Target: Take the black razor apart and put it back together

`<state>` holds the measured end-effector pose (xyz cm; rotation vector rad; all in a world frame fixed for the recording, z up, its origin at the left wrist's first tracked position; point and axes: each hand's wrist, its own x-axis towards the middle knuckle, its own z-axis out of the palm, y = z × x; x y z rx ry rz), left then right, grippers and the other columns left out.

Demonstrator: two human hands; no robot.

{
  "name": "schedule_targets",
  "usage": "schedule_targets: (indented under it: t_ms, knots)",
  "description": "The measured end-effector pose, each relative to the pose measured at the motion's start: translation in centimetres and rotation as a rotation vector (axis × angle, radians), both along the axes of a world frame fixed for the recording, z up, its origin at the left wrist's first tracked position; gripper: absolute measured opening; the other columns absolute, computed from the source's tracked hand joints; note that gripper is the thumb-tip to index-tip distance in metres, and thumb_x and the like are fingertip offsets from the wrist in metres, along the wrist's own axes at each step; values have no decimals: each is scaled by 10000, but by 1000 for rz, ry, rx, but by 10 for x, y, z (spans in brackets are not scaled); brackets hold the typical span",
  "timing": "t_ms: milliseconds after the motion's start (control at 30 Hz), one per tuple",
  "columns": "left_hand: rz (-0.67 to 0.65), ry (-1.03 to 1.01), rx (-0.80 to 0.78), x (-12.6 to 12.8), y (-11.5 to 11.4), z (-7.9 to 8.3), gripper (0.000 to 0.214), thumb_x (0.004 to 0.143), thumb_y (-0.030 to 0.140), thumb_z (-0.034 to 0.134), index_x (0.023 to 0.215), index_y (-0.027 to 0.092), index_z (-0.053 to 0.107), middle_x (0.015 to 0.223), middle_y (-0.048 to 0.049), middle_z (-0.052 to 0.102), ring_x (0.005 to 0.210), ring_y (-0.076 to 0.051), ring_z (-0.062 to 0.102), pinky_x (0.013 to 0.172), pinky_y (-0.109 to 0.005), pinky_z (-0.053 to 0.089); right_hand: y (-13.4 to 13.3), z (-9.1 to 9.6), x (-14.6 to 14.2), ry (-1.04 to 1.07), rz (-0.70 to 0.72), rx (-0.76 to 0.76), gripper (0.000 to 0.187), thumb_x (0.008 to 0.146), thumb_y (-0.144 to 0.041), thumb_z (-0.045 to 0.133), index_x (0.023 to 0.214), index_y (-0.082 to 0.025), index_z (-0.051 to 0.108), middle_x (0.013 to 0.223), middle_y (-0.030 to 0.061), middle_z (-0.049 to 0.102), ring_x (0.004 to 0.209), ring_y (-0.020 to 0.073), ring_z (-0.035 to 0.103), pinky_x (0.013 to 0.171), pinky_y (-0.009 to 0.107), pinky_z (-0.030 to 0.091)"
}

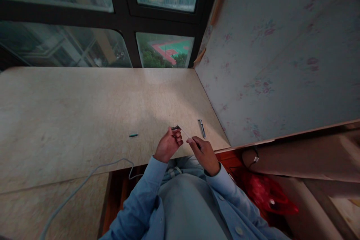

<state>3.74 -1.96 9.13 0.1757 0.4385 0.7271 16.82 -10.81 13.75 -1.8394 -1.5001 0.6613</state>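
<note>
Pinched in the fingers of my left hand [169,145] is a small dark piece [175,128] with light marks, too small to name. My right hand [204,153] is closed round a slim tool with a thin pale shaft [185,132], which looks like a screwdriver; its handle is mostly hidden in the fingers. The shaft points up and left, its tip at or very near the dark piece. A slender silver T-ended object [201,128] lies on the tabletop, beyond my right hand. Left of my left hand lies a short dark green cylinder [133,135].
The pale wooden tabletop [70,120] runs to a dark-framed window [165,22]. A flower-patterned panel [267,63] stands along its right side. A grey cable [92,172] crosses the front left edge. A red plastic bag [267,191] lies low at the right.
</note>
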Motion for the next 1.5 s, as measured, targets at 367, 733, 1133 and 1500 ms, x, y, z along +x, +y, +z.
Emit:
schedule_targets:
  t_ms: [367,733,1133,1500]
  knots:
    - [11,6,-5,-1,1,-5,348,883,422,586,909,87,673,692,-22,534,605,-106,484,586,-241,407,-1,-4,5,29,-38,12,370,971,-420,411,755,-188,603,559,-27,461,524,132,466,532,252,282]
    - [-18,29,12,5,2,-10,369,866,443,602,869,82,679,695,-29,549,599,-103,496,587,-244,420,-1,-8,10,24,-24,0,390,974,-426,388,814,-173,637,627,14,563,589,152,541,571,239,334]
    - [-41,554,501,48,6,-29,402,710,508,728,869,140,700,702,-15,590,606,-102,506,588,-247,417,-22,-7,31,151,-101,67,406,965,-448,421,782,-162,645,560,-29,487,521,112,471,529,230,319]
    - [-85,1435,1899,153,14,-37,286,871,414,585,1039,209,692,1020,-98,628,999,-243,529,857,-378,388,-49,-24,66,264,-230,158,407,960,-457,432,906,-147,689,598,-17,534,537,122,483,522,229,349]
